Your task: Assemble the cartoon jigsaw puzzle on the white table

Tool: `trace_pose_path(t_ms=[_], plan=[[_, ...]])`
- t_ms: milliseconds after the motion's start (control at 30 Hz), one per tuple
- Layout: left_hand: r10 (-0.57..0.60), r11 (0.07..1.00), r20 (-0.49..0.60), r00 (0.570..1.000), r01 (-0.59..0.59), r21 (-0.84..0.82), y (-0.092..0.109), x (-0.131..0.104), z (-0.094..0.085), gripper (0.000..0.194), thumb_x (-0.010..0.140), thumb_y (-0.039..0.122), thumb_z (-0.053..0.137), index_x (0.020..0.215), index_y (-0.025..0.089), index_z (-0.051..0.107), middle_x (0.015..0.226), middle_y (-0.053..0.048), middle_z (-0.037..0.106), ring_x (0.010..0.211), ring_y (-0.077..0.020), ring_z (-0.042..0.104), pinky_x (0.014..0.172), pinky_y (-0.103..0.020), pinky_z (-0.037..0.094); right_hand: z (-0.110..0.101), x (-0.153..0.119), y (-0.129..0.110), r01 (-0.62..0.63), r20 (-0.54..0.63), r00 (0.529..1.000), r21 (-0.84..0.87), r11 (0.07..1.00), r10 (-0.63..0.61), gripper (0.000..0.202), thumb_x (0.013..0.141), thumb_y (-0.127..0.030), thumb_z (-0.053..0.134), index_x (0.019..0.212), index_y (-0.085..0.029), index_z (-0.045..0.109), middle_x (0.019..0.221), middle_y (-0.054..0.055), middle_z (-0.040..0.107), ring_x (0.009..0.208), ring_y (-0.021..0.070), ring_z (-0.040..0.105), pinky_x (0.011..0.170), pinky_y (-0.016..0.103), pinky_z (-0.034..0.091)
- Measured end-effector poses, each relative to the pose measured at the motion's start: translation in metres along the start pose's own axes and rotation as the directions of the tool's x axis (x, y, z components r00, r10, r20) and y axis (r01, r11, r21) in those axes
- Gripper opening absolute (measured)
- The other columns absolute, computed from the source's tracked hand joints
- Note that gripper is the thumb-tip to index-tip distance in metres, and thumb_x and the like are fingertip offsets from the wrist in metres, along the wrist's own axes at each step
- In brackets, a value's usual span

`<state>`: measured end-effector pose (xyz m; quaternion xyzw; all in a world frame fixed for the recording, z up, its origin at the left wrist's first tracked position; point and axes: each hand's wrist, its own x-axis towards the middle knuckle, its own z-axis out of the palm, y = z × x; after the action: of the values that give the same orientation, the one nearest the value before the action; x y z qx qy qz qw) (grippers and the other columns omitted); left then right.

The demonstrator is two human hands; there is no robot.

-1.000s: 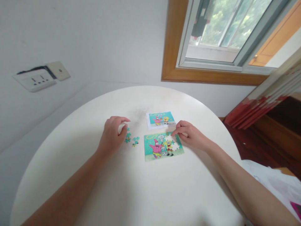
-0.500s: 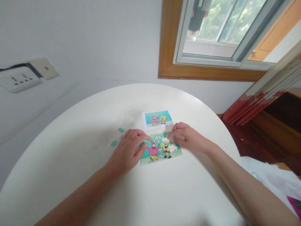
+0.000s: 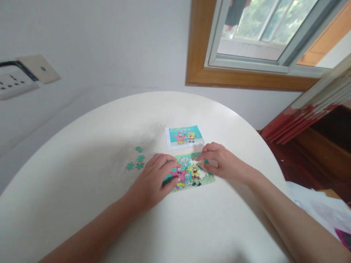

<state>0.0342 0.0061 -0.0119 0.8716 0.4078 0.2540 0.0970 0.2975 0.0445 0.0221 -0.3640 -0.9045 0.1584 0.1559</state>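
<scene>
A partly assembled jigsaw puzzle with cartoon figures on a teal ground lies on the white table, with a white gap at its upper right. My left hand rests over its left side, thumb and fingers apart, holding nothing. At the gap, my right hand pinches a small puzzle piece, mostly hidden by the fingers. Several loose teal pieces lie to the left of my left hand. Just beyond the puzzle is a picture card showing the same scene.
The round white table has its curved far edge close to the wall. A wall socket is at the left, and a wood-framed window at the upper right. A white plastic bag sits beyond the table's right edge.
My left hand has shifted slightly right over the puzzle, uncovering more loose pieces. My right hand stays at the gap, its fingers barely moved. The camera view has shifted a little.
</scene>
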Motion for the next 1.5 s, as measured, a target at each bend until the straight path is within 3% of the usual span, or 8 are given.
trace_pose_path(t_ms=[367, 667, 900, 1167, 1500], plan=[[-0.018, 1.000, 0.048, 0.999, 0.018, -0.012, 0.000, -0.002, 0.001, 0.041, 0.082, 0.028, 0.063, 0.121, 0.021, 0.053, 0.124, -0.009, 0.051, 0.118, -0.0256, 0.045, 0.103, -0.042, 0.038, -0.004, 0.001, 0.000, 0.002, -0.033, 0.999, -0.013, 1.000, -0.002, 0.031, 0.081, -0.005, 0.054, 0.104, -0.018, 0.070, 0.094, 0.009, 0.062, 0.089, 0.0198, 0.056, 0.080, 0.033, 0.044], [-0.005, 1.000, 0.042, 0.999, 0.005, -0.001, 0.001, -0.002, 0.003, 0.042, 0.081, 0.029, 0.065, 0.120, 0.020, 0.054, 0.124, -0.009, 0.051, 0.117, -0.0260, 0.045, 0.102, -0.042, 0.038, -0.001, 0.000, -0.007, -0.023, -0.013, 1.000, 0.008, 1.000, 0.023, 0.023, 0.087, -0.019, 0.057, 0.106, -0.018, 0.069, 0.097, 0.009, 0.061, 0.092, 0.0210, 0.054, 0.082, 0.036, 0.044], [0.006, 1.000, 0.057, 0.998, -0.007, 0.018, 0.002, -0.001, 0.005, 0.043, 0.081, 0.032, 0.066, 0.120, 0.018, 0.055, 0.123, -0.010, 0.051, 0.117, -0.0264, 0.044, 0.102, -0.042, 0.038, 0.014, 0.004, -0.021, -0.018, 0.042, 0.999, -0.035, 0.999, 0.020, 0.028, 0.083, -0.028, 0.063, 0.111, -0.022, 0.067, 0.098, 0.007, 0.057, 0.093, 0.0213, 0.052, 0.084, 0.037, 0.041], [0.042, 0.998, 0.084, 0.996, -0.046, 0.042, 0.005, 0.001, 0.003, 0.031, 0.083, 0.032, 0.062, 0.113, 0.023, 0.061, 0.120, -0.009, 0.051, 0.115, -0.0273, 0.045, 0.100, -0.045, 0.038, 0.015, 0.004, -0.022, -0.007, 0.074, 0.997, -0.021, 1.000, 0.009, 0.029, 0.085, -0.027, 0.061, 0.114, -0.026, 0.065, 0.100, 0.006, 0.056, 0.094, 0.0212, 0.051, 0.086, 0.038, 0.040], [0.039, 0.998, 0.086, 0.996, -0.044, 0.054, 0.005, 0.001, 0.002, 0.029, 0.083, 0.032, 0.062, 0.110, 0.023, 0.062, 0.119, -0.009, 0.051, 0.114, -0.0278, 0.045, 0.099, -0.045, 0.039, 0.020, 0.008, -0.024, -0.066, 0.122, 0.991, 0.039, 0.997, 0.061, 0.026, 0.085, -0.019, 0.057, 0.111, -0.018, 0.061, 0.101, 0.009, 0.055, 0.100, 0.0232, 0.048, 0.090, 0.039, 0.042]])
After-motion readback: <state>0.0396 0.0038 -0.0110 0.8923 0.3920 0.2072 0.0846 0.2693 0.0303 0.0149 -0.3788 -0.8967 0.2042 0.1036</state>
